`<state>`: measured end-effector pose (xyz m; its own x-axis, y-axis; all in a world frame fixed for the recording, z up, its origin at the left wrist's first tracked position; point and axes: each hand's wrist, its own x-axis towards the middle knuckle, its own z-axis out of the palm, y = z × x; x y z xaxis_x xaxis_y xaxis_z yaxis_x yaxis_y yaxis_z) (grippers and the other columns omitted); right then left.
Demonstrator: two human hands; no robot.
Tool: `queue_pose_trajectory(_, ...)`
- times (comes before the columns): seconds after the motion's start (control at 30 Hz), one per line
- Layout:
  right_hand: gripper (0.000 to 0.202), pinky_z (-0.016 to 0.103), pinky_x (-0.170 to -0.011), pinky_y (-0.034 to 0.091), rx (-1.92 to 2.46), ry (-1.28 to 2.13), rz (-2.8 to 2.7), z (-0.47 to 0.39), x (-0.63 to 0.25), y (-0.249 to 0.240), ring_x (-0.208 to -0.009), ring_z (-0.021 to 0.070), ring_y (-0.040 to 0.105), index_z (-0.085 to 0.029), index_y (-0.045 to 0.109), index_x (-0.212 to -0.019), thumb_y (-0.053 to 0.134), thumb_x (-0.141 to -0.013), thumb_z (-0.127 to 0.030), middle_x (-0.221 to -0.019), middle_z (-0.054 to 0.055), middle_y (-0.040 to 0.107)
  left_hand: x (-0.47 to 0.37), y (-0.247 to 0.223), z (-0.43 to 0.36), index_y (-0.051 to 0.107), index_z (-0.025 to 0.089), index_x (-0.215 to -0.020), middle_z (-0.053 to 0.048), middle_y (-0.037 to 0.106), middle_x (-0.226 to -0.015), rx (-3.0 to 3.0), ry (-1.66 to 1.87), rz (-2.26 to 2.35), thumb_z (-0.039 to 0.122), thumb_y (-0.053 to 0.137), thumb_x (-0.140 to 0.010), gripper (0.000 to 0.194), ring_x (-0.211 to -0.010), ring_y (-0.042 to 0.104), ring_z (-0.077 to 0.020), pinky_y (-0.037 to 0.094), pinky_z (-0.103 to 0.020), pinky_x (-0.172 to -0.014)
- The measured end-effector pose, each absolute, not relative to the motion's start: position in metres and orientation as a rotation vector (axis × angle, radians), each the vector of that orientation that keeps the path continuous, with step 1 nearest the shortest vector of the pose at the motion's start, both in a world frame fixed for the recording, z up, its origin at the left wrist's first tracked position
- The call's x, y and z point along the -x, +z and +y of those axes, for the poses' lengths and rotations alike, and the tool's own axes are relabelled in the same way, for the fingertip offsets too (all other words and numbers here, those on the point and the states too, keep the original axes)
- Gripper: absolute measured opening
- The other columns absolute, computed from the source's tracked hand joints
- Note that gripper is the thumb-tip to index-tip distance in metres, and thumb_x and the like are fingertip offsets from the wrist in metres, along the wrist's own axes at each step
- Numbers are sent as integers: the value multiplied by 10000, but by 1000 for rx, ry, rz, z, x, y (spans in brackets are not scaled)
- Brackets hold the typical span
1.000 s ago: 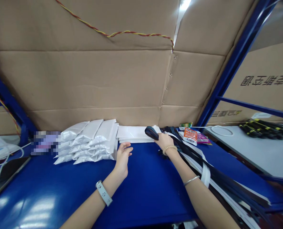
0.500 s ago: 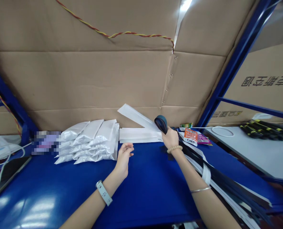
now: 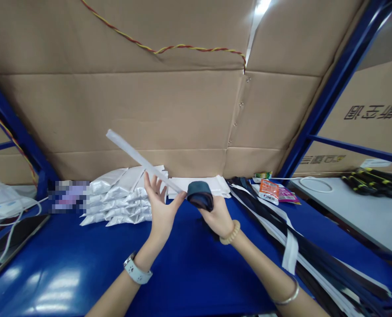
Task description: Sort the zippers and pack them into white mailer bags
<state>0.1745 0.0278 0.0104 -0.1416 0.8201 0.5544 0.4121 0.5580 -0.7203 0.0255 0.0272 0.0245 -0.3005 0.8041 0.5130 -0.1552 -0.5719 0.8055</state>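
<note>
My left hand [image 3: 161, 209] has its thumb and fingertips on a long, narrow white bag [image 3: 134, 154], which tilts up to the left and shows nearly edge-on. My right hand [image 3: 220, 215] grips a rolled loop of dark fabric tape [image 3: 199, 189], its rounded end facing the bag's lower end. Whether the right fingertips touch the bag too is hidden. Flat white bags [image 3: 220, 185] lie behind the hands against the cardboard. Left of them, filled white packets [image 3: 116, 193] are stacked in several layers.
Long black and white tapes [image 3: 291, 246] run along the right side of the blue table [image 3: 189, 273]. Behind them lie an orange sachet [image 3: 268, 190] and a purple one [image 3: 288, 196]. A dark tablet-like device [image 3: 14, 240] and white cables sit at left. A cardboard wall [image 3: 133, 105] closes the back.
My right hand has moved left and nearer with the dark roll and the white bag. My left hand has risen and come onto the bag, which now points farther left.
</note>
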Motion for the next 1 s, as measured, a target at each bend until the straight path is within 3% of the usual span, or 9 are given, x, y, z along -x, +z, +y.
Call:
queue_pose_trajectory(0.13,314,275,-721,479,998,504,-1892,19,-168,6,-762,197,647,-209,625,-954,489,-706,-73,-790,19,682,-22,30,26,158,377,-1405,-83,318,-1428,-1168,1904,827,276,768,-634,988,-1277,397,-249,413,-353,-995)
queue_pose_trajectory(0.43,270,257,-624,474,879,310,-1874,13,-166,5,-654,177,643,-186,619,-883,519,-666,-60,-746,14,689,-23,36,20,320,312,-1331,-90,451,-1307,-1215,1929,758,272,759,-646,814,-1173,499,-249,476,-344,-912)
queue_pose_trajectory(0.73,133,280,-575,466,798,103,-1836,14,-167,5,-573,167,619,-160,651,-803,531,-758,-128,-658,24,676,-24,30,22,357,302,-1298,-80,471,-1282,-1251,1946,724,241,749,-662,750,-1144,519,-227,443,-356,-954)
queue_pose_trajectory(1.0,138,264,-553,439,794,130,-1843,12,-168,6,-540,150,590,-162,633,-784,532,-714,-98,-622,8,649,-25,30,21,372,290,-1285,-81,492,-1254,-1239,1945,737,244,751,-660,732,-1138,525,-231,445,-356,-953)
